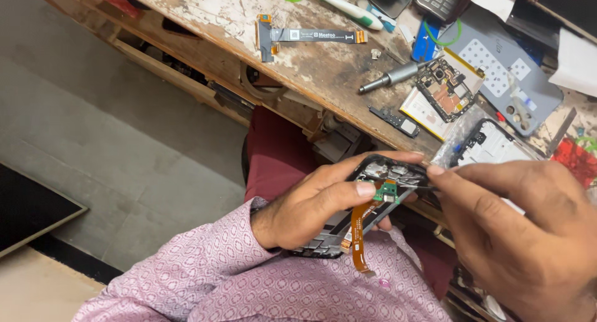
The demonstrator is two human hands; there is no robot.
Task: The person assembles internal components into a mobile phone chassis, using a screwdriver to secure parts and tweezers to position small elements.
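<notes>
My left hand [317,201] grips an opened black phone frame [373,173] over my lap, the thumb pressing down a small green charging board [387,190]. An orange flex ribbon [359,235] hangs down from that board. My right hand [516,225] pinches thin metal tweezers [415,184], whose tip touches the area beside the green board. Both hands are close together just below the bench edge.
A worn wooden bench [311,61] carries a long flex cable [311,35], a metal screwdriver [392,78], a phone motherboard [443,89] on a battery, a grey back cover [504,73], a small black strip part [395,120], a white toothbrush [339,4] and another phone frame [491,145].
</notes>
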